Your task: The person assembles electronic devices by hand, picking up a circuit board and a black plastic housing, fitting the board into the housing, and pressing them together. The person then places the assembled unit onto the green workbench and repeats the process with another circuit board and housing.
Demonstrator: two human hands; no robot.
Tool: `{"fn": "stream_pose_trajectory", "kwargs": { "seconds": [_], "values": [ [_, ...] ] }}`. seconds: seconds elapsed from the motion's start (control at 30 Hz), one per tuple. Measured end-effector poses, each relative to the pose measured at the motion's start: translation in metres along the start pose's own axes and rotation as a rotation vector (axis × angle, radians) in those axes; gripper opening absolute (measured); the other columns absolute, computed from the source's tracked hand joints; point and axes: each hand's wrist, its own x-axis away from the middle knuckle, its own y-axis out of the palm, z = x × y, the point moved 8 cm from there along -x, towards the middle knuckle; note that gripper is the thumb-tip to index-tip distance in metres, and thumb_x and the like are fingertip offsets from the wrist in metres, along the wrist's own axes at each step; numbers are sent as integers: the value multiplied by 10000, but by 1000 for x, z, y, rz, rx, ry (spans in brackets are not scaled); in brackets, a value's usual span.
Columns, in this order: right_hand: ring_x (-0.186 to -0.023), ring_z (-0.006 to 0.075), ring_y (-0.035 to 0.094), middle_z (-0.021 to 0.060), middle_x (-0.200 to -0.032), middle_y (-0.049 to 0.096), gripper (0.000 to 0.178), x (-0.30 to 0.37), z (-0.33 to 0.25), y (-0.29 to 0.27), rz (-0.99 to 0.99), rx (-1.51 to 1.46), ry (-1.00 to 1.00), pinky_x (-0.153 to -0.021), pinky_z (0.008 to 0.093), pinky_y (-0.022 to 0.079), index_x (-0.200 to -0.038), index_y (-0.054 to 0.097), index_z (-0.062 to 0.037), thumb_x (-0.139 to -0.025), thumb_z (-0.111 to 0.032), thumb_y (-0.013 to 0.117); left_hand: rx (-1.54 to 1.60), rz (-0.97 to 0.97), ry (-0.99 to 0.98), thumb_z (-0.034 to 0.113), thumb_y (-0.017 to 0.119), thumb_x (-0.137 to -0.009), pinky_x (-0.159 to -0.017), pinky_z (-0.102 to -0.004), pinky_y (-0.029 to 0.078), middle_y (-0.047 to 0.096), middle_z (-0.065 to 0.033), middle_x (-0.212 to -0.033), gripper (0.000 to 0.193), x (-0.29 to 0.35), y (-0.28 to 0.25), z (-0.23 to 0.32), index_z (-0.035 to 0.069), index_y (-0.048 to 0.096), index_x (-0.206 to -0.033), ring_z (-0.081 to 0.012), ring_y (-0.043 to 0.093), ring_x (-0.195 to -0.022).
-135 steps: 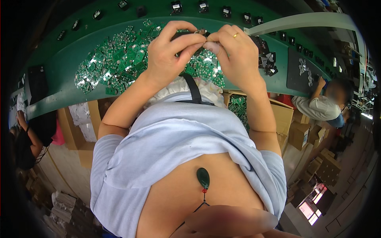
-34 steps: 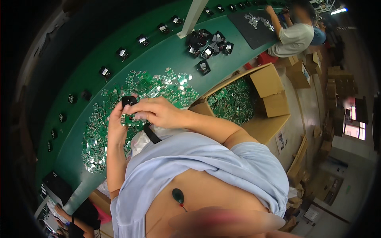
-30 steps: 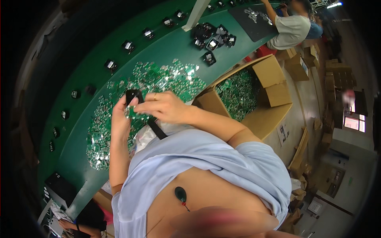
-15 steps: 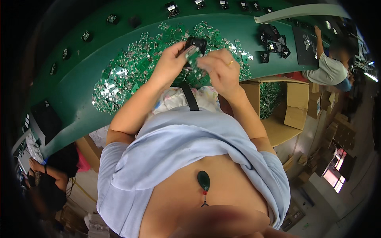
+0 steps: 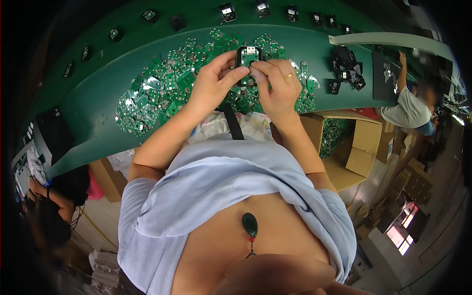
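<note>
My left hand is closed round the left side of a small black plastic housing, its thumb across the lower part. A green circuit board with a silvery connector at its far end lies within the housing's black rim. From the right, my right hand has its thumb and fingers pinched on the board; a ring is on one finger. The fingertips hide part of the board. Beneath both hands spreads a heap of loose green circuit boards on the green table.
Black housings are piled at the right. Several small units line the far green strip. An open carton holding green boards stands beside my right arm. Co-workers sit at far left and right. A pale curved bar spans the far right.
The circuit board, held tilted and blurred in front of the black housing before, now lies flat inside its rim. My right fingers have moved onto it, and the housing faces up.
</note>
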Motion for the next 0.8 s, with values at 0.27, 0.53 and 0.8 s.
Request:
{"fn": "stream_pose_trajectory", "kwargs": {
  "seconds": [0.27, 0.53, 0.8],
  "values": [
    [-601, 212, 498, 39, -706, 511, 155, 3, -1, 23, -130, 29, -63, -467, 317, 401, -824, 587, -72, -680, -44, 635, -12, 64, 27, 141, 605, -847, -781, -237, 458, 601, -77, -1022, 401, -4, -14, -12, -26, 482, -1190, -107, 563, -898],
    [-604, 226, 502, 47, -721, 514, 164, -1, 14, 49, -195, -7, -58, -476, 321, 409, -833, 567, -59, -685, -30, 631, -92, 164, 18, 144, 618, -839, -714, -220, 471, 624, -56, -968, 370, -15, -29, -21, -9, 515, -1159, -88, 580, -815],
    [-599, 242, 534, 71, -751, 524, 192, 4, 53, 109, -285, -243, 154, -500, 320, 431, -910, 526, -51, -768, -114, 640, -155, 240, -9, 114, 561, -863, -592, -206, 411, 586, -11, -813, 237, -49, -64, -47, -14, 545, -1061, -60, 498, -679]
  ]
}}
